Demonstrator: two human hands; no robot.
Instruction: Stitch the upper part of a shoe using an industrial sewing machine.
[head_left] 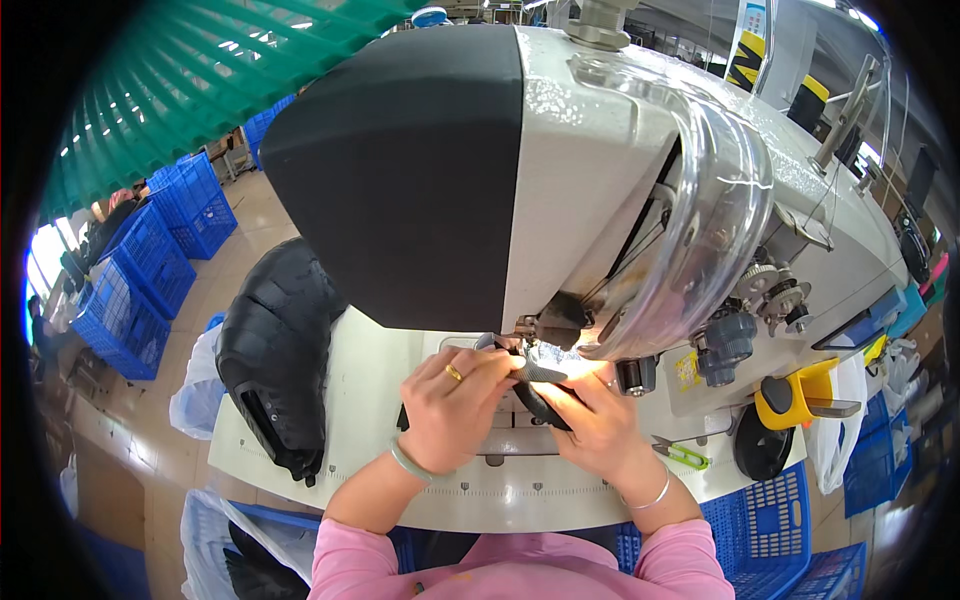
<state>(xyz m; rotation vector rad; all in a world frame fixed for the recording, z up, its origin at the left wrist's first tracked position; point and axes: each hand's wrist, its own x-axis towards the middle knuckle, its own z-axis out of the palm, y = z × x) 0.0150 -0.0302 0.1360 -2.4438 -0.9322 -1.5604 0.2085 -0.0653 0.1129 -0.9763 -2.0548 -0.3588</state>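
Bare hands at a white, black-fronted sewing machine (590,130), as I follow them from my remote station. The left hand (447,405) pinches a small black curved textile piece (545,403) between thumb and fingers just beside the dark metal presser foot (528,330); the right hand (600,430) grasps the same piece from its other side, some fingertips hidden beneath it. The piece lies above the white, ruler-marked table (520,510), back from the middle of its near edge. For good guiding, I judge, both hands should keep the layers evenly taut and let the machine feed, steering the curve in small turns without pulling, with the left fingertips clear of the needle (the lamp's glare hides part of that spot from me). Toward the table's right edge lie green-handled metal snips (690,457), best left apart from the work; a black quilted padded article (275,350) overhangs the left edge.
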